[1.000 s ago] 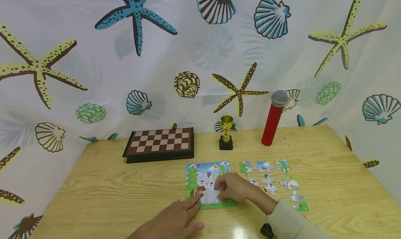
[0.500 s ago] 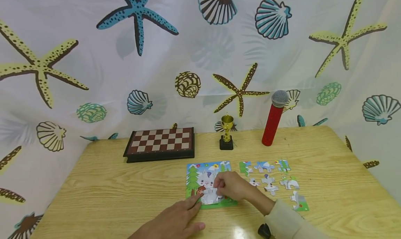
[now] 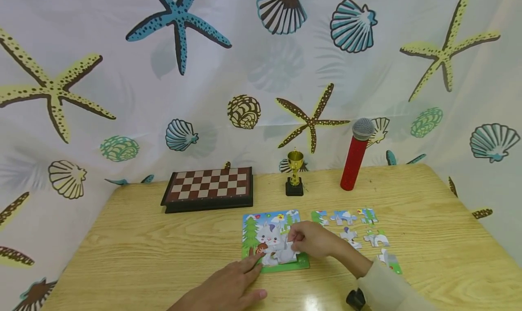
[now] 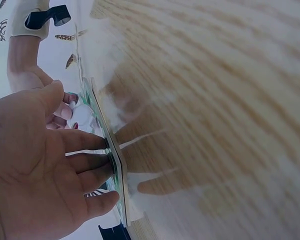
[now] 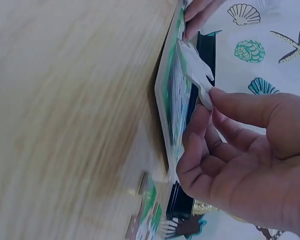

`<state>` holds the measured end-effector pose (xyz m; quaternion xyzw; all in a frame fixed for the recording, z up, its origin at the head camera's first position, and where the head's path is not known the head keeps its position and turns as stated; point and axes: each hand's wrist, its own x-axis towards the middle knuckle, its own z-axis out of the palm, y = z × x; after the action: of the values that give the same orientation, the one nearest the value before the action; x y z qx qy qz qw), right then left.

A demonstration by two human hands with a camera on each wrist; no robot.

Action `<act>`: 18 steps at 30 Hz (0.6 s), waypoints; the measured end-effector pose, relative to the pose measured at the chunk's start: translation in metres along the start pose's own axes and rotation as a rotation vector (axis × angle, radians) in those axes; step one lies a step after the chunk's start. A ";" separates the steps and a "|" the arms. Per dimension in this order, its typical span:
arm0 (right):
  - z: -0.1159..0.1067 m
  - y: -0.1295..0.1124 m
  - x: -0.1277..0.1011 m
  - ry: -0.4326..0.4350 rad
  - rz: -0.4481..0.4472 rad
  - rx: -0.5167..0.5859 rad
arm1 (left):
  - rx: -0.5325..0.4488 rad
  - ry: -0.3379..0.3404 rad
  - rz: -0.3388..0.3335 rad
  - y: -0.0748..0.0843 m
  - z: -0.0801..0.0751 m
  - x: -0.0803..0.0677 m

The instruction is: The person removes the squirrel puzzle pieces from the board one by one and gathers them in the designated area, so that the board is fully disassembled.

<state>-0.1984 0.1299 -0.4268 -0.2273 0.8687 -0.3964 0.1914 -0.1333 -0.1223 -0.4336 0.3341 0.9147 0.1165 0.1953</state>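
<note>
A cartoon puzzle board (image 3: pixel 249 231) with green trees and a grey squirrel lies on the table in front of me. My left hand (image 3: pixel 228 281) rests its straight fingertips on the board's lower left edge, as the left wrist view also shows. Thumb and fingers of my right hand (image 3: pixel 316 240) pinch a greyish-white puzzle piece (image 3: pixel 287 255) over the lower right part of the board. In the right wrist view this piece (image 5: pixel 194 70) stands tilted above the board surface, one end between thumb and forefinger.
Several loose puzzle pieces (image 3: pixel 369 216) lie right of the board, partly behind my right forearm. Farther back stand a checkered chessboard box (image 3: pixel 208 184), a small gold trophy cup (image 3: pixel 295 161) and a red microphone (image 3: pixel 354 163). A patterned curtain (image 3: pixel 228 52) hangs behind the table (image 3: pixel 142 238).
My right hand has shifted to the right, taking the puzzle piece with it from the middle of the squirrel toward the board's lower right. The left hand stays in place.
</note>
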 end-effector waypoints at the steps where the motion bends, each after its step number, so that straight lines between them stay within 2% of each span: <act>1: -0.002 0.002 -0.002 -0.001 -0.001 0.003 | -0.001 0.000 0.000 0.000 0.000 0.000; 8: -0.020 0.018 -0.021 -0.010 -0.013 0.027 | 0.007 0.015 0.016 -0.001 0.001 0.000; 18: -0.049 0.046 -0.052 -0.070 0.008 0.049 | 0.022 0.023 0.015 -0.001 0.002 0.001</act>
<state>-0.1917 0.2144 -0.4250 -0.2328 0.8522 -0.4087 0.2290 -0.1334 -0.1220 -0.4357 0.3418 0.9155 0.1119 0.1802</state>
